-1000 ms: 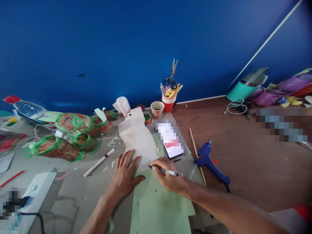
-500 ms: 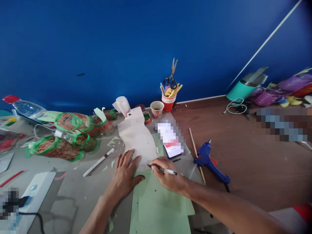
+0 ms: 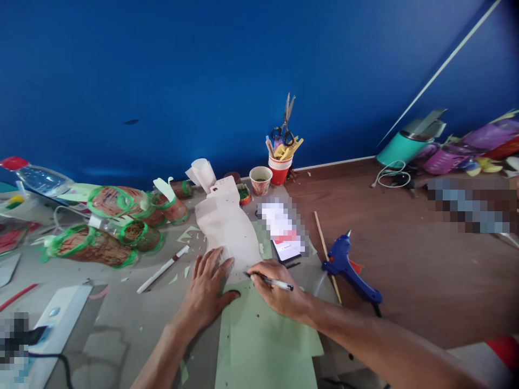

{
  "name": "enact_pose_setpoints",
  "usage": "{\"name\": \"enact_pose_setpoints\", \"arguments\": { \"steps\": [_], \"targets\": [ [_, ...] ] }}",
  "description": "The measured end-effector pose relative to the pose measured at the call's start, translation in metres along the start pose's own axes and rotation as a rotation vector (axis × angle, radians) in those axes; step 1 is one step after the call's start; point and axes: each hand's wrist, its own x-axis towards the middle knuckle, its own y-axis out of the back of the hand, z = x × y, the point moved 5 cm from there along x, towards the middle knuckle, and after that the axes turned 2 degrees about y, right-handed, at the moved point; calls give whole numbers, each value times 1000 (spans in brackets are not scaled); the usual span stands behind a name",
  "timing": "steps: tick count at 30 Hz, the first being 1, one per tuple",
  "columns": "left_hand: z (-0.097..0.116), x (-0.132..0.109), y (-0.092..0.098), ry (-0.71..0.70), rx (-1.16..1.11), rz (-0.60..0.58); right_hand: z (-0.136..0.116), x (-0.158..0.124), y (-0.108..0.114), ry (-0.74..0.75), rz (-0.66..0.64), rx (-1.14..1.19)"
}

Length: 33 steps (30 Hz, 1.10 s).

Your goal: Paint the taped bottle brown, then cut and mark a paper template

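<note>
My left hand lies flat with fingers spread, its fingertips on the left edge of a white curved paper piece. In my right hand is a pen, its dark tip at the lower edge of the white paper. Beneath that edge lie pale green sheets, stretching toward me. A lit phone rests just beyond my right hand. To the left of my left hand is a white marker, among small green paper scraps.
A blue glue gun lies across a thin wooden stick on the right. Behind stand a paper cup and a red cup of scissors and tools. Brown-and-green bottle crafts crowd the left, near a plastic bottle.
The view has shifted very slightly. Both hands keep almost the same place, the pen tip still at the white paper's lower edge.
</note>
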Motion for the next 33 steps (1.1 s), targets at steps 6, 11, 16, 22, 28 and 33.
{"name": "enact_pose_setpoints", "arguments": {
  "steps": [6,11,16,22,28,33],
  "targets": [
    [0,0,0,-1,-3,4,0,-1,-1,22,-8,-16],
    [0,0,0,-6,-13,11,0,-1,-2,36,-6,-29],
    [-1,0,-1,-4,-8,8,-1,0,0,37,-11,-20],
    [-1,0,-3,-4,22,-18,-2,0,-1,40,-14,-15],
    [-1,0,-2,-5,14,-4,-4,1,-1,34,-43,-19],
    [0,0,-2,-9,17,-1,-4,0,1,34,-48,-21]
  ]
}}
